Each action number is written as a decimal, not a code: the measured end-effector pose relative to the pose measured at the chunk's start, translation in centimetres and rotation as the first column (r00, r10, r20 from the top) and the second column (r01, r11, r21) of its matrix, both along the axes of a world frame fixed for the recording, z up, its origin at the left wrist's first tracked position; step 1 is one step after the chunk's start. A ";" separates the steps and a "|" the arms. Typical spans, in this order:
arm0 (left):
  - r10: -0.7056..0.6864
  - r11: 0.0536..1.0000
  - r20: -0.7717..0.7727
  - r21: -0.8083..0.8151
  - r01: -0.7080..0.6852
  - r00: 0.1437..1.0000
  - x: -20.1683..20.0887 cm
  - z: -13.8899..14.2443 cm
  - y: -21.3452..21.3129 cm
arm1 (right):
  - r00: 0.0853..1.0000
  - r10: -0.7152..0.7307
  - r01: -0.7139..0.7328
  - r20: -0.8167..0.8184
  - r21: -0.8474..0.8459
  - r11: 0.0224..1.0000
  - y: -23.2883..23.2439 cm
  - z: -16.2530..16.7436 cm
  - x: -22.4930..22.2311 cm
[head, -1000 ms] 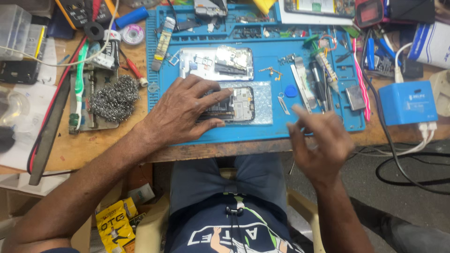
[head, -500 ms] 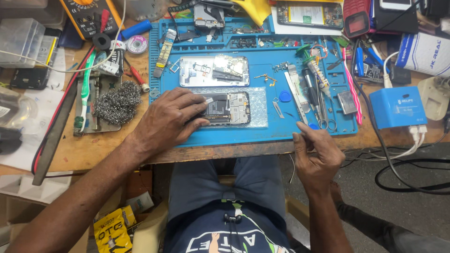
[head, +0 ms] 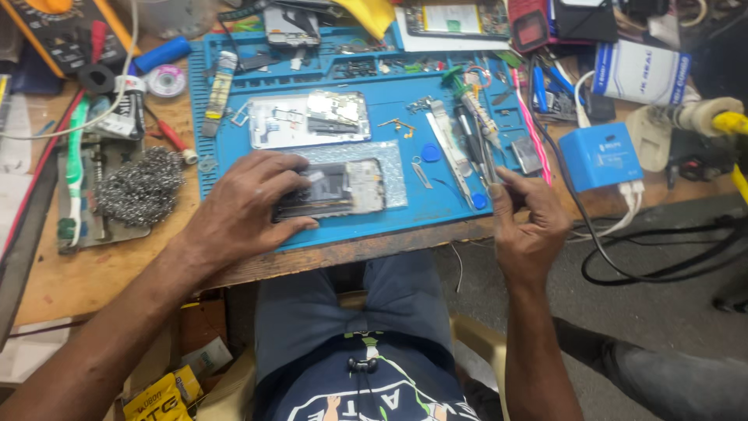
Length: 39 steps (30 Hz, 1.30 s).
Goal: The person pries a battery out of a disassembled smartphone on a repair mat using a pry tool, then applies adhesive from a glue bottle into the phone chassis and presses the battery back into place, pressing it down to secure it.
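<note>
Left hand (head: 249, 204) stays pressed flat, fingers spread, over the near end of the opened phone (head: 339, 189), pinning it to the blue work mat (head: 234, 78) close to the bench edge. Right hand (head: 528, 226) has travelled: a second ago it hung loose off the front of the table, and now it's up at the mat's right edge, fingers curled shut around the handle of a thin tool (head: 485, 168), its tip pointing in among the row of screwdrivers (head: 467, 129) lying there. So a tool is in the grip, while the phone hasn't budged. Behind it sits a second stripped phone frame (head: 308, 118), and a blue guitar-pick opener (head: 430, 153) lies between. Off to the left, a wire-wool ball (head: 142, 185) on the wooden bench; to the right, a small blue box (head: 600, 156) with white cables
</note>
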<state>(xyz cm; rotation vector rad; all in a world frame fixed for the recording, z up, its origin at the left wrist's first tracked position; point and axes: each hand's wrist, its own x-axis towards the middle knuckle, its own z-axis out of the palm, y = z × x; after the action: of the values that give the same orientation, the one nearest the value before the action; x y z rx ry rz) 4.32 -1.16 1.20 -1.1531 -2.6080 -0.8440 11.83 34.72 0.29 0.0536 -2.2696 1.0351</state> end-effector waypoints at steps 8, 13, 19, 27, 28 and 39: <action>0.032 0.999 -0.017 0.015 -0.032 0.999 -0.3 -0.7 1.0 | 0.960 0.267 -0.278 0.081 0.206 0.938 -4.4 0.6 -0.9; 0.024 1.000 -0.017 0.001 -0.024 1.000 -0.2 0.4 0.8 | 0.992 0.113 -0.114 0.048 0.029 0.993 -3.0 1.0 -1.5; -0.006 1.000 -0.199 0.016 0.009 0.980 -1.5 3.0 1.4 | 0.998 -0.023 0.021 0.050 0.039 0.999 1.3 2.5 -2.0; 0.097 0.952 -0.363 0.306 0.020 0.927 -5.2 5.6 2.2 | 0.955 -0.048 -0.013 0.294 0.203 0.979 1.5 2.7 -3.1; 0.118 0.939 -0.340 0.345 0.007 0.933 -5.5 5.3 2.4 | 0.960 -0.040 -0.023 0.276 0.222 0.975 1.5 2.7 -3.3; 0.320 0.881 -0.308 0.445 -0.162 0.896 -7.9 0.9 -1.2 | 0.962 -0.071 -0.003 0.264 0.269 0.963 1.6 4.4 -6.7</action>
<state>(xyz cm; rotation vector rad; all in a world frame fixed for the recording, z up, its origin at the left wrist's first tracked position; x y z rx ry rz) -3.58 -2.36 2.09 -0.7546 -2.0741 -0.9466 5.10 36.37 4.71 -0.0177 -2.6400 0.7476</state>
